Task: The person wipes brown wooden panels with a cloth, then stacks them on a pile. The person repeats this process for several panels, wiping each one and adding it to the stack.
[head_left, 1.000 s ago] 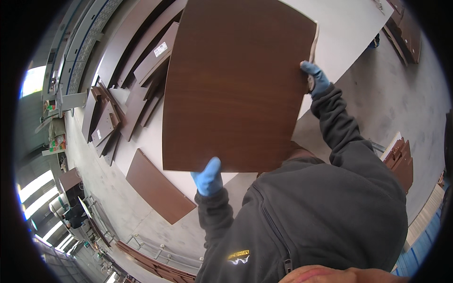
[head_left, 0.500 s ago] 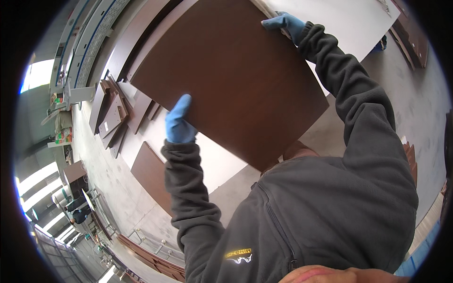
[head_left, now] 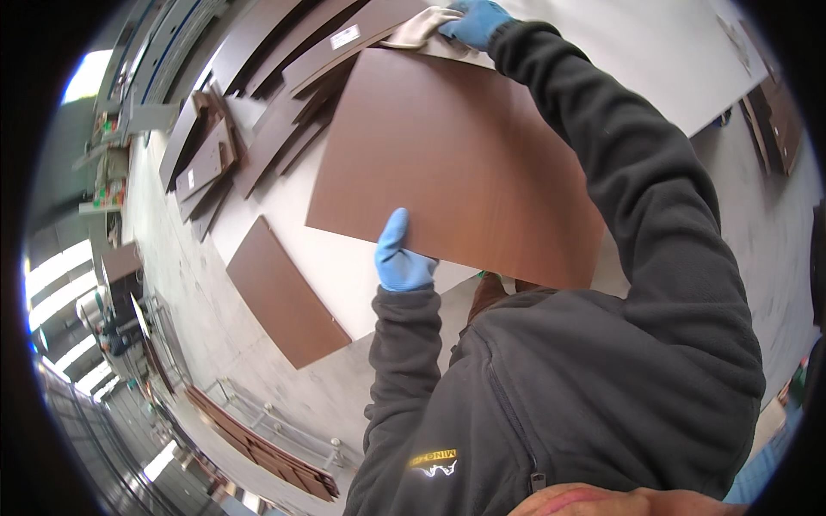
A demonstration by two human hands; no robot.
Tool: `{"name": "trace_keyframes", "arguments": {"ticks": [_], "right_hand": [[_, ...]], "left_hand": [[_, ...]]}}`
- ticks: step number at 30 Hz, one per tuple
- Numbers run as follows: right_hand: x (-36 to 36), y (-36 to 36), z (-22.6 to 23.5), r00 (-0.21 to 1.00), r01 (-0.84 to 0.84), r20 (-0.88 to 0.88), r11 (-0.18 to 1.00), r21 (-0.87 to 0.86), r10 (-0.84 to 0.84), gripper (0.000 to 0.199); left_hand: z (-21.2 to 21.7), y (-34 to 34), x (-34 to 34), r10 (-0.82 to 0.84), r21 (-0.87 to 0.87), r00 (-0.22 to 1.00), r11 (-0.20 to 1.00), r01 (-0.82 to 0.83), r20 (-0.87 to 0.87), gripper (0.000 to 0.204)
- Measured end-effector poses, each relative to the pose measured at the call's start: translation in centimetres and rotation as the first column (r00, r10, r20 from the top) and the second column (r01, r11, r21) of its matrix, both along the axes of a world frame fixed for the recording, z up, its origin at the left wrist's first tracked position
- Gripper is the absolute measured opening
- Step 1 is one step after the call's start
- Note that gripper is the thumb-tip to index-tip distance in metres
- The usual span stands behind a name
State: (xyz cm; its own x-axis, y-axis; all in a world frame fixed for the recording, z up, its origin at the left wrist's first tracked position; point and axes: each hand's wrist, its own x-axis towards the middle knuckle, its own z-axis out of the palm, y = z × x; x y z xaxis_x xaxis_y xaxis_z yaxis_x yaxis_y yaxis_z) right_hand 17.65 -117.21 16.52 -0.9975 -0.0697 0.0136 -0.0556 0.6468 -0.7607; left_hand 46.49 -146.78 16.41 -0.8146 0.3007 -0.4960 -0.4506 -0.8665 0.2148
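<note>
A flat brown rectangular panel (head_left: 456,163) lies in front of me, tilted, above a white worktop. My left hand (head_left: 404,262), in a blue glove, grips the panel's near left edge, its thumb over the top face. Past the panel's far edge is my right hand (head_left: 477,24), also in a blue glove, with its fingers closed on a whitish cloth (head_left: 422,27). The cloth hangs near the panel's far edge; part of the right hand's grip is hidden.
Several dark brown panels (head_left: 344,64) are stacked beyond, one with a white label. More brown pieces (head_left: 206,163) lie loosely at the left. A narrower brown panel (head_left: 284,292) rests at the white worktop's (head_left: 344,258) left. A metal rack (head_left: 258,413) with brown boards stands at lower left.
The panel has shifted right and lower, uncovering the stacked panels beyond it. My left hand has moved right and nearer with it; my right hand has moved away and left with the cloth.
</note>
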Motion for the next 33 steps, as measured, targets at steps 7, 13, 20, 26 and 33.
{"name": "trace_keyframes", "arguments": {"ticks": [7,13,20,26,33], "right_hand": [[12.5,-13.8,0.7,0.901,-0.403,-0.282,0.878,-0.257,0.331,0.018],[21.6,-24.3,-2.3,0.622,-0.779,-0.382,0.59,-0.212,0.684,0.019],[11.1,-22.0,-8.8,0.676,-0.7,-0.016,0.649,0.298,0.737,0.042],[13.4,-18.9,-10.8,0.742,-0.535,-0.407,0.836,0.122,0.533,0.036],[30.8,-0.5,-6.0,0.76,-0.552,-0.174,0.763,0.336,0.626,0.058]], "left_hand": [[-4.3,-0.2,5.8,0.061,0.026,0.993,0.998,-0.064,0.102,0.048],[-8.6,-0.2,8.8,0.182,0.089,0.971,0.976,-0.197,0.155,0.049],[-8.7,0.7,8.7,0.183,-0.192,0.983,0.965,-0.176,0.021,0.037],[-7.1,1.2,7.7,0.291,-0.161,0.94,0.951,-0.264,0.18,0.03],[-9.2,1.3,7.7,0.209,-0.251,0.945,0.957,-0.145,0.253,0.037]]}}
